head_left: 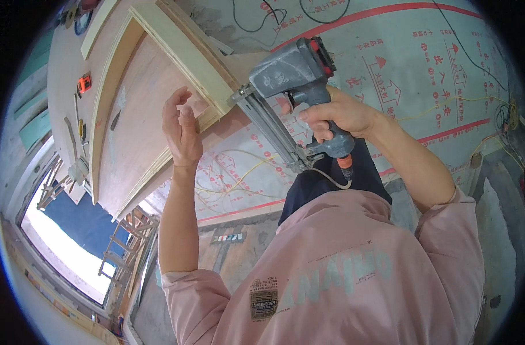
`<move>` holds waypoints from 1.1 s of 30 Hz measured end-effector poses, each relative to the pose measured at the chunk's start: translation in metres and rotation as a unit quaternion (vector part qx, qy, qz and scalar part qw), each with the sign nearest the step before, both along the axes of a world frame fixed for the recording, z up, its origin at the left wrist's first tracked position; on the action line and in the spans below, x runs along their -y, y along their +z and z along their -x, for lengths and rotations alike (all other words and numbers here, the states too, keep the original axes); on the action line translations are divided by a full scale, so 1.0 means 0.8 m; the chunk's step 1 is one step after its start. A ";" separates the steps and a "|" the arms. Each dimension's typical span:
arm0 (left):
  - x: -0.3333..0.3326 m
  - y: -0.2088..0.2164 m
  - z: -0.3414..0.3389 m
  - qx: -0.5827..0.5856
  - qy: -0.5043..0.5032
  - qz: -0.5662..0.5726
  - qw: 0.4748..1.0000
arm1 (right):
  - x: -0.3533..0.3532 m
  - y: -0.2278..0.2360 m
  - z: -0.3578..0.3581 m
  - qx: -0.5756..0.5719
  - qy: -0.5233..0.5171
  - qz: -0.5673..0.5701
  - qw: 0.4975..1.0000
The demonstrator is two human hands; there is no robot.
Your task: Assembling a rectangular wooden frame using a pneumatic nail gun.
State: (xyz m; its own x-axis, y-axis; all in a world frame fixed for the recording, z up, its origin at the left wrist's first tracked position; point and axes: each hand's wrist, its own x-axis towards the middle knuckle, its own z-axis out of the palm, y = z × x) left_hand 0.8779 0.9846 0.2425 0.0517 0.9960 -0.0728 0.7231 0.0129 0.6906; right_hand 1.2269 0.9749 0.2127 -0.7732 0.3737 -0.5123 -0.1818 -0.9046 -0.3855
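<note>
My right hand grips the handle of a grey pneumatic nail gun, an orange fitting and air hose at the base of its handle. The gun's nose is at the corner of a light timber frame; I cannot tell whether it touches. My left hand is by the same corner, over the frame's near side. Its fingers bend slightly, the thumb stands apart, and nothing shows in it. The frame lies on a broad wooden panel.
On the panel lie an orange tape measure and a dark, slim tool. Printed protective sheeting covers much of the floor, with a yellow hose and dark cables across it. Wooden ladder-like stands are at the lower left.
</note>
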 end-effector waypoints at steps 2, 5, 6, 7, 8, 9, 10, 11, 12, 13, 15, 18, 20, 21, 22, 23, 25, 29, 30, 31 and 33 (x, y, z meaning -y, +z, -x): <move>0.002 0.000 0.000 -0.005 0.003 0.003 1.000 | 0.001 0.000 -0.001 -0.011 -0.016 0.005 1.000; 0.007 -0.003 0.002 0.015 0.031 -0.001 0.999 | 0.003 0.000 -0.003 0.013 -0.044 -0.027 0.999; 0.008 -0.006 0.002 -0.003 0.011 -0.019 1.000 | 0.002 0.001 -0.006 0.002 -0.033 -0.046 0.998; 0.008 -0.007 0.004 -0.025 -0.003 -0.044 0.999 | 0.004 0.005 -0.009 0.030 -0.059 -0.027 0.997; 0.009 -0.008 0.005 -0.013 0.009 -0.043 0.999 | 0.005 0.008 -0.011 0.055 -0.083 -0.008 0.995; 0.009 -0.009 0.005 -0.002 0.024 -0.050 0.998 | 0.005 0.012 -0.013 0.053 -0.107 -0.010 0.993; 0.007 -0.007 0.004 -0.002 0.033 -0.051 0.998 | 0.003 0.016 -0.015 0.053 -0.134 -0.013 0.989; 0.005 -0.003 -0.001 0.001 0.043 -0.046 0.998 | 0.001 0.020 -0.016 0.059 -0.160 -0.016 0.985; 0.006 0.004 -0.009 -0.013 0.052 -0.102 0.993 | -0.002 0.024 -0.016 0.045 -0.192 -0.030 0.980; 0.005 0.014 -0.018 -0.019 0.073 -0.137 0.988 | -0.006 0.028 -0.014 0.064 -0.224 -0.016 0.972; 0.026 0.041 -0.061 -0.015 0.056 -0.200 0.978 | -0.020 0.038 -0.011 0.027 -0.283 0.011 0.959; 0.058 0.087 -0.123 -0.007 -0.095 -0.203 0.975 | -0.029 0.069 -0.015 -0.151 -0.323 0.019 0.934; 0.067 0.112 -0.140 0.002 -0.114 -0.224 0.968 | -0.023 0.093 -0.011 -0.102 -0.322 0.000 0.941; 0.066 0.120 -0.137 0.001 -0.126 -0.258 0.958 | -0.023 0.101 -0.002 -0.099 -0.341 -0.015 0.935; 0.067 0.128 -0.134 0.003 -0.134 -0.280 0.951 | -0.021 0.111 0.003 -0.087 -0.329 -0.024 0.940; 0.070 0.136 -0.128 -0.014 -0.124 -0.305 0.944 | -0.015 0.121 0.010 -0.088 -0.340 -0.006 0.936; 0.077 0.148 -0.116 -0.053 -0.186 -0.298 0.935 | -0.009 0.131 0.028 -0.098 -0.336 0.004 0.937; 0.110 0.173 -0.093 -0.068 -0.099 -0.330 0.936 | -0.004 0.140 0.068 -0.137 -0.299 0.069 0.942; 0.120 0.178 -0.083 -0.085 -0.070 -0.325 0.939 | -0.010 0.141 0.082 -0.215 -0.263 0.103 0.935; 0.128 0.182 -0.070 -0.102 -0.062 -0.322 0.939 | -0.018 0.142 0.095 -0.199 -0.245 0.082 0.945; 0.150 0.187 -0.044 -0.130 -0.029 -0.314 0.940 | -0.024 0.146 0.132 -0.150 -0.205 0.026 0.967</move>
State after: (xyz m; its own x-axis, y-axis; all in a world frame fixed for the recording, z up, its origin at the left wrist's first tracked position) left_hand 0.9127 0.8647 0.3917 0.1696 0.8430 0.5105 0.8553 -0.3832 0.3487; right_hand 1.1212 0.9937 0.3292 -0.6826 0.6597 -0.3145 -0.6253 -0.7499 -0.2160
